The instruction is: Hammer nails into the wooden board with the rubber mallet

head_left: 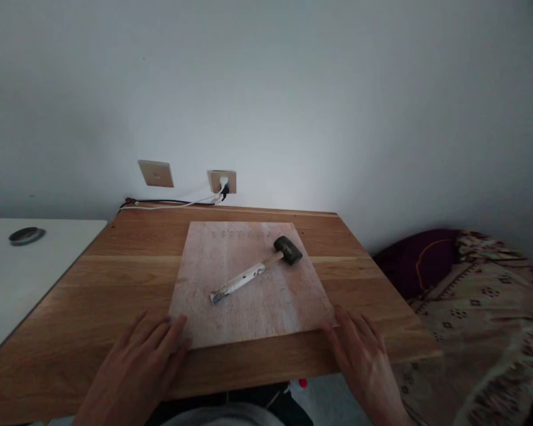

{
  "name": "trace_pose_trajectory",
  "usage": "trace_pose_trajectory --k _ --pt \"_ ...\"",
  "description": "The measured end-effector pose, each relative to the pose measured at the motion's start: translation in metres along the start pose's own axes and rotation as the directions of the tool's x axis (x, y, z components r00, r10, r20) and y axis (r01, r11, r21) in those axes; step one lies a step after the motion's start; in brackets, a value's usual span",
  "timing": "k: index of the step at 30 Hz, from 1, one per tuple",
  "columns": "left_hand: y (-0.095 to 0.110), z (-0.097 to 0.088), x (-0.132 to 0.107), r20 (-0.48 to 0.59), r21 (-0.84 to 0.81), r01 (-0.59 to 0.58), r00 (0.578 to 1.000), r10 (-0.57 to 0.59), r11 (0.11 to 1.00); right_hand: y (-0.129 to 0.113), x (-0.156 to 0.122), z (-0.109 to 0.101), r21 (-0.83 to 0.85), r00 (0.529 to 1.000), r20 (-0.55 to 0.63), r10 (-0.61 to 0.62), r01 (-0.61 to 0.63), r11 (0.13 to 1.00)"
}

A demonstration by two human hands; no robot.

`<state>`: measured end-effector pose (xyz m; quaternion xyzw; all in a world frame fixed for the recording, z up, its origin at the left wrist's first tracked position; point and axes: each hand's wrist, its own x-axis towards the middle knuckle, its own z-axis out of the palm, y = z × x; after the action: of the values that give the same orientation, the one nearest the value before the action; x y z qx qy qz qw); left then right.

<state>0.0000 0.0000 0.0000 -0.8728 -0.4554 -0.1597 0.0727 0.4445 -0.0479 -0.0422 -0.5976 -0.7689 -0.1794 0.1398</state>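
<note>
A pale square wooden board (253,296) lies flat on a brown wooden table (115,284). On the board rests a mallet (257,269) with a black head at the right and a paint-stained white handle pointing down-left. My left hand (142,361) lies flat on the table with fingers stretched out, fingertips touching the board's near left corner. My right hand (359,349) is also flat and open, its fingertips at the board's near right corner. Neither hand holds anything.
A white table (22,278) adjoins on the left, with a dark round lid (26,235) on it. Two wall plates and a plugged-in cable (222,183) sit behind the table. A patterned cloth-covered seat (479,307) stands to the right.
</note>
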Motion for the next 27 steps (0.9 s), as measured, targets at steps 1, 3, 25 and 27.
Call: trace_pose_trajectory --k 1,3,25,27 --pt "-0.001 0.001 0.001 -0.024 0.009 -0.001 1.000 0.001 1.000 0.001 0.004 -0.003 0.011 1.000 0.016 0.013 -0.013 1.000" --pt "-0.001 0.005 0.007 -0.071 0.029 0.002 0.998 0.000 1.000 0.002 0.018 -0.008 0.015 0.995 0.020 0.098 -0.099 0.995" --pt "-0.038 0.018 0.164 0.263 -0.291 0.273 0.944 -0.197 0.917 0.012 0.194 0.037 0.423 0.945 0.278 0.170 -0.279 0.862" --pt "-0.058 0.023 0.199 0.262 -0.193 0.278 0.939 -0.224 0.941 0.021 0.218 0.027 0.404 0.922 0.358 0.149 -0.297 0.865"
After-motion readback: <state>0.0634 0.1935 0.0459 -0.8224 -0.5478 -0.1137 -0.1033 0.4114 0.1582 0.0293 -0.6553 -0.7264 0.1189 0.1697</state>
